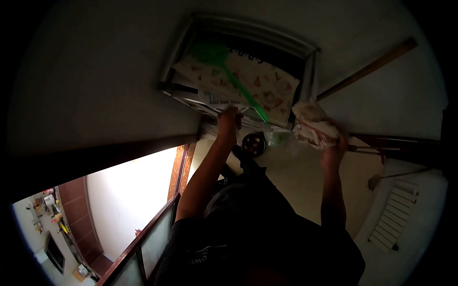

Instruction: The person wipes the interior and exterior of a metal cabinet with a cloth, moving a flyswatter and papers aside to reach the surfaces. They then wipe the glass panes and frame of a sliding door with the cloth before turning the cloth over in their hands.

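Note:
My left hand point(229, 125) is closed at the front edge of a metal-framed rack point(183, 99). A whitish strip shows beside its fingers, but what they hold is hidden. In my right hand point(338, 147) is a bundled light cloth point(315, 125) with reddish-brown lines across it, at the rack's right front corner. On top of the rack lies a pale patterned sheet point(267, 88) printed with small brownish shapes. Across that sheet rests a green fly swatter point(238, 86), its handle reaching over the front edge. Printed paper point(219, 98) shows under the sheet.
A wooden stick point(367, 69) leans on the wall right of the rack. Below, a dark round pan point(253, 144) sits on the floor. At right are a brush point(374, 182) and a white slatted panel point(395, 215). A railing point(138, 240) and bright opening lie at left.

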`<state>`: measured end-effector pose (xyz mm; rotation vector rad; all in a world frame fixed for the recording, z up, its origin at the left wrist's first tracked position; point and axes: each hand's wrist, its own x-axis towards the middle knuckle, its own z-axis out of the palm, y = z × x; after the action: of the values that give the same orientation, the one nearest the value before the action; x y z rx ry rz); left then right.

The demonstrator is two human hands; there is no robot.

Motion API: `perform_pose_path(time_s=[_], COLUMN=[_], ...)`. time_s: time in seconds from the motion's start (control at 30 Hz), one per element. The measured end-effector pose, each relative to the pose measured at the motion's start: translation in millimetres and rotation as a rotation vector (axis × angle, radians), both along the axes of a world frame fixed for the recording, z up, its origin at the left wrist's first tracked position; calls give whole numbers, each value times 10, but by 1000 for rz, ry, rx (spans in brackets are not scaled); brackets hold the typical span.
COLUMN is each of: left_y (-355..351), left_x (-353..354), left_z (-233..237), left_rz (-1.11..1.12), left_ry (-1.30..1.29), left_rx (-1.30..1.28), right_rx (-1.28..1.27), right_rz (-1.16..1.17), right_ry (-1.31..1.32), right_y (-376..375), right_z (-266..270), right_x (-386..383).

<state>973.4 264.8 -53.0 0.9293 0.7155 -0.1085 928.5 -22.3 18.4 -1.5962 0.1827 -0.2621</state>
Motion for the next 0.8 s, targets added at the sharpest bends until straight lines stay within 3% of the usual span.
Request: perform_pose_path(time_s=[0.07, 0.43, 0.53, 0.6, 0.8], left_y=[55, 215, 154, 82, 287], left_x=[-169, -213, -244, -267, -860], left_z=[-4, -73, 72, 208, 303], left_rz=[0, -160, -125, 6, -43], left_ry=[-65, -11, -107, 12, 137], left_rx=[-138, -14, 85, 169, 200], right_rx=[0, 53, 19, -7, -84], right_rz=[78, 119, 116, 115, 160], right_ry=[-23, -19, -36, -52, -48], right_y=[12, 152, 112, 86, 172], right_z=[-13, -36, -19, -2, 294], right_x=[28, 82, 41, 20, -11])
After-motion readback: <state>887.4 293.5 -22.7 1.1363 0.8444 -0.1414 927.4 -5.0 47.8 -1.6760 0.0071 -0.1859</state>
